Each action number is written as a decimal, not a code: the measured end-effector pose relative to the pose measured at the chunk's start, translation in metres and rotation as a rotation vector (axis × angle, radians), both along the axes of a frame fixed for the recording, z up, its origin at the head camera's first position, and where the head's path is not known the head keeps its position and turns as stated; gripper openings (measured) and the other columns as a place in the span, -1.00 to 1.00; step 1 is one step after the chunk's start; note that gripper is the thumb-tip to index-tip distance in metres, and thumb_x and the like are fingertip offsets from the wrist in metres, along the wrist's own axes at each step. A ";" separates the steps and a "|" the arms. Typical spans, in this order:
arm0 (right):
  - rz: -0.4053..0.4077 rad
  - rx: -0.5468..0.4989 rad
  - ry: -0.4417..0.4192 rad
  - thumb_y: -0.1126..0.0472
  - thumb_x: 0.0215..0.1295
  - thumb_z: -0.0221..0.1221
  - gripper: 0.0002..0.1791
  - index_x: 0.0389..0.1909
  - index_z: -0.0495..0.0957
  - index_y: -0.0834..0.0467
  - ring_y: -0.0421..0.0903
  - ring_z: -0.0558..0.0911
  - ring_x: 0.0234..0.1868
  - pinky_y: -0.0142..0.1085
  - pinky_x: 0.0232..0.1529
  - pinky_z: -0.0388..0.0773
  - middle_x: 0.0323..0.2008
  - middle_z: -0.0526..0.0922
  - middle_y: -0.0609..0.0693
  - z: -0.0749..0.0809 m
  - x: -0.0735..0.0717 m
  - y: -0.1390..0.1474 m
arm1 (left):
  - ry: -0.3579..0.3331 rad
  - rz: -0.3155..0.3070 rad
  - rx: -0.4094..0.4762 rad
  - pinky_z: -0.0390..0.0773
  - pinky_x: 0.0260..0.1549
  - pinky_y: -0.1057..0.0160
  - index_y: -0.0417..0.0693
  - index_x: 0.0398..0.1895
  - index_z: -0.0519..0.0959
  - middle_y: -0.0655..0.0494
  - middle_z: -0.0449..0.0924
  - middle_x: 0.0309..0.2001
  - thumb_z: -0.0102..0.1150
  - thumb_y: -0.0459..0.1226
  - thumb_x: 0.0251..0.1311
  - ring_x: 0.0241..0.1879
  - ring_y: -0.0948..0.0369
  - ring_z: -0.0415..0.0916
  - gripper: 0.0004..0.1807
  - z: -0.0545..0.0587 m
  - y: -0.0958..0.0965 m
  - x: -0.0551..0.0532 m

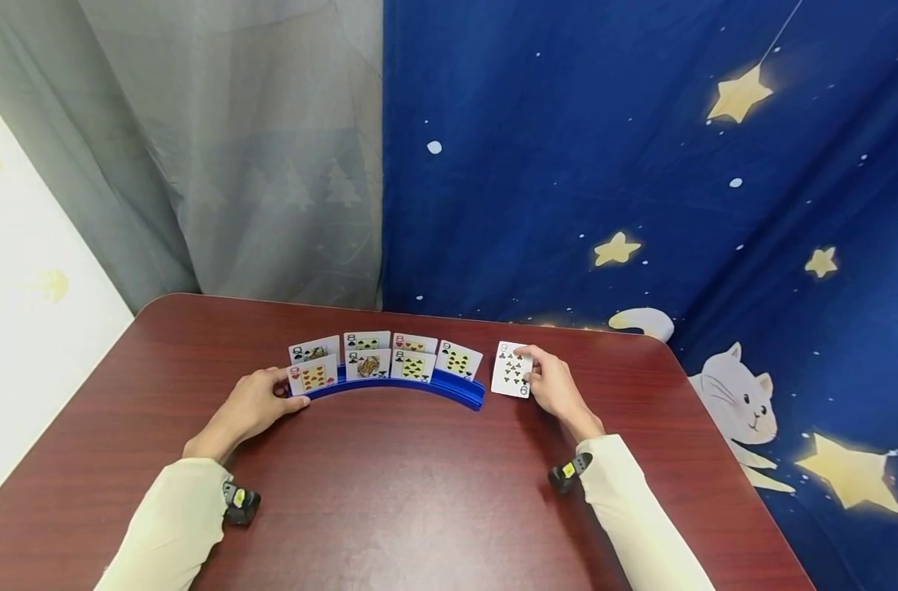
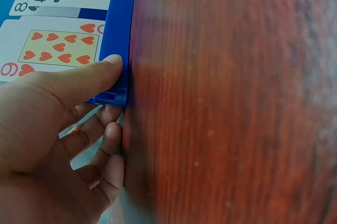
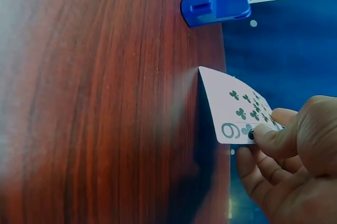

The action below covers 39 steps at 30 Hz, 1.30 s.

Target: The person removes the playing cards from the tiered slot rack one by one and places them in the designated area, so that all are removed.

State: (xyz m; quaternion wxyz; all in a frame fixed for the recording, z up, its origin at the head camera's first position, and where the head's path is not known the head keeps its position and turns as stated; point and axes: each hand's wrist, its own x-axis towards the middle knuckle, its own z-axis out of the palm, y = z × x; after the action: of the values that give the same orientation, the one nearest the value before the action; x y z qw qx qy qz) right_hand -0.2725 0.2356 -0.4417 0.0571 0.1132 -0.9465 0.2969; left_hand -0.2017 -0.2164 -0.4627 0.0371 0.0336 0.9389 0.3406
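A curved blue card holder (image 1: 460,390) stands on the table with playing cards upright in two rows. My left hand (image 1: 253,402) grips its left end, the thumb (image 2: 97,77) along the front edge and the other fingers behind or beside it. Close to that thumb stands the nine of hearts (image 2: 58,48); the queen of clubs (image 1: 368,366) is beside it in the front row. My right hand (image 1: 556,384) pinches the nine of clubs (image 1: 510,369) between thumb and fingers. In the right wrist view this card (image 3: 231,103) bends slightly, apart from the holder's right end.
In the back row, the nine of spades (image 1: 459,361) leans at the right end, with the eight of hearts (image 1: 415,341) to its left. The reddish-brown table (image 1: 405,501) ends at a blue star-patterned curtain (image 1: 508,164) and a grey curtain (image 1: 272,164).
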 end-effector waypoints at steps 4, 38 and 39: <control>0.037 0.079 -0.020 0.57 0.13 0.13 -0.43 0.18 0.58 0.14 0.00 0.51 -0.28 -0.18 -0.21 0.43 -0.31 0.58 0.13 -0.003 -0.006 -0.004 | 0.005 -0.003 0.004 0.53 -0.08 -0.11 -0.42 0.16 0.50 -0.29 0.59 -0.06 0.36 -0.15 0.20 -0.14 -0.04 0.55 -0.40 -0.001 0.000 0.000; -0.045 0.288 -0.116 0.14 0.25 0.32 -0.54 0.19 0.59 0.06 0.12 0.55 -0.14 0.05 -0.10 0.52 -0.02 0.54 0.24 -0.014 -0.017 -0.023 | 0.036 0.008 0.026 0.55 -0.12 -0.07 -0.43 0.12 0.52 -0.24 0.61 -0.11 0.36 -0.20 0.20 -0.18 0.01 0.57 -0.45 -0.002 0.000 -0.001; -0.054 0.302 -0.129 0.13 0.27 0.31 -0.54 0.20 0.59 0.04 0.13 0.54 -0.11 0.05 -0.09 0.52 -0.01 0.52 0.24 -0.014 -0.016 -0.024 | 0.035 0.009 0.027 0.55 -0.11 -0.07 -0.43 0.12 0.52 -0.24 0.61 -0.11 0.36 -0.20 0.20 -0.18 0.01 0.57 -0.45 -0.002 0.000 -0.001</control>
State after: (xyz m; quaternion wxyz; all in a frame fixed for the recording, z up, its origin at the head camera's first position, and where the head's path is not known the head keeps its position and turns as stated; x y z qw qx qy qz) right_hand -0.2890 0.2118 -0.4561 -0.0133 0.0757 -0.9847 0.1563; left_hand -0.2023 -0.2166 -0.4644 0.0186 0.0356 0.9349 0.3527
